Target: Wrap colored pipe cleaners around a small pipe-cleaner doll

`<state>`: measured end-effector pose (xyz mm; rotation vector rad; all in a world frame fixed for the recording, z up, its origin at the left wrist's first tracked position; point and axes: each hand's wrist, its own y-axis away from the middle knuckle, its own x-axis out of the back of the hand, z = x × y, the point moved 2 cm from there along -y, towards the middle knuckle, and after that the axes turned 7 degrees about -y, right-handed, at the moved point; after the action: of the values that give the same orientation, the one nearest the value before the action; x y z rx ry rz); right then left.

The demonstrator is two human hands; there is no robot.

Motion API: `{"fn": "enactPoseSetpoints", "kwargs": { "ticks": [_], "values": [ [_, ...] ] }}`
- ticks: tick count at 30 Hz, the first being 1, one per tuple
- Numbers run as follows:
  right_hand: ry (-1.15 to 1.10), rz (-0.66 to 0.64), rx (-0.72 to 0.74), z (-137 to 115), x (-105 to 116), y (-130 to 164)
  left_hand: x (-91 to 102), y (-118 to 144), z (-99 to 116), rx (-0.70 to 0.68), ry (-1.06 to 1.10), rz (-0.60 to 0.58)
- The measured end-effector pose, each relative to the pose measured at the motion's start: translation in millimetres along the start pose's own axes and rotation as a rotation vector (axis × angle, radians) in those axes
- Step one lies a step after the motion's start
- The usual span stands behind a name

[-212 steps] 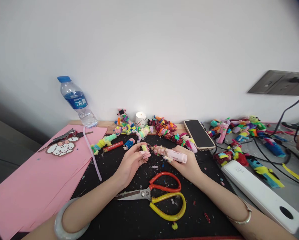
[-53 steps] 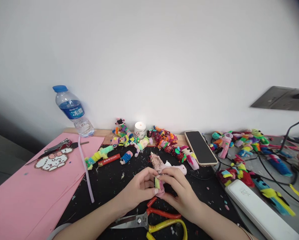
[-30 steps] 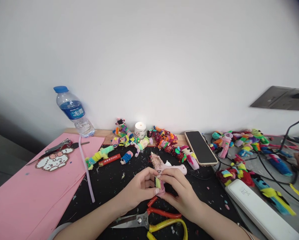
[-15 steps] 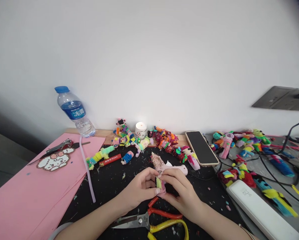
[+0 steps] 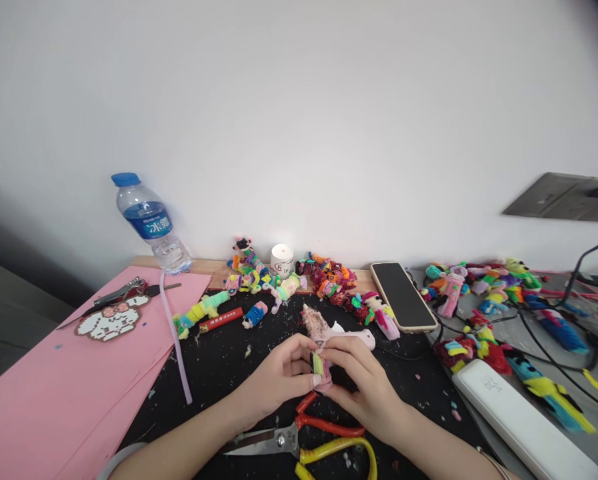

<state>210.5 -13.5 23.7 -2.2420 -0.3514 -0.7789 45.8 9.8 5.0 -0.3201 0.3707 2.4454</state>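
Note:
Between the fingertips of both hands is a small pipe-cleaner piece with pink, yellow-green and dark parts. My left hand grips it from the left, thumb at its lower edge and fingers curled behind. From the right, my right hand pinches it with the index finger near its top and the thumb below. Fingers cover part of the piece. Just beneath the hands lie scissors with one red and one yellow handle, blades pointing left. A pale pink tool with a stained tip rests behind my right hand.
Pink sheets and a bottle are at left. Along the wall stand fuzzy pipe-cleaner figures and a white cup. To the right are a phone, a white power bank, cables and more figures.

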Motion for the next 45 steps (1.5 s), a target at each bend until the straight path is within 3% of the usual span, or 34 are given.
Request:
{"fn": "enactPoseSetpoints", "kwargs": {
  "ticks": [30,45],
  "values": [
    [-0.009,-0.006,0.009,-0.5,-2.7,-0.7,2.1,-0.7,-2.7,-0.039,-0.046,-0.013],
    [-0.022,-0.036,-0.035,-0.9,-2.8,-0.5,3.9,-1.9,-15.3,-0.091,-0.024,-0.017]
  ]
}}
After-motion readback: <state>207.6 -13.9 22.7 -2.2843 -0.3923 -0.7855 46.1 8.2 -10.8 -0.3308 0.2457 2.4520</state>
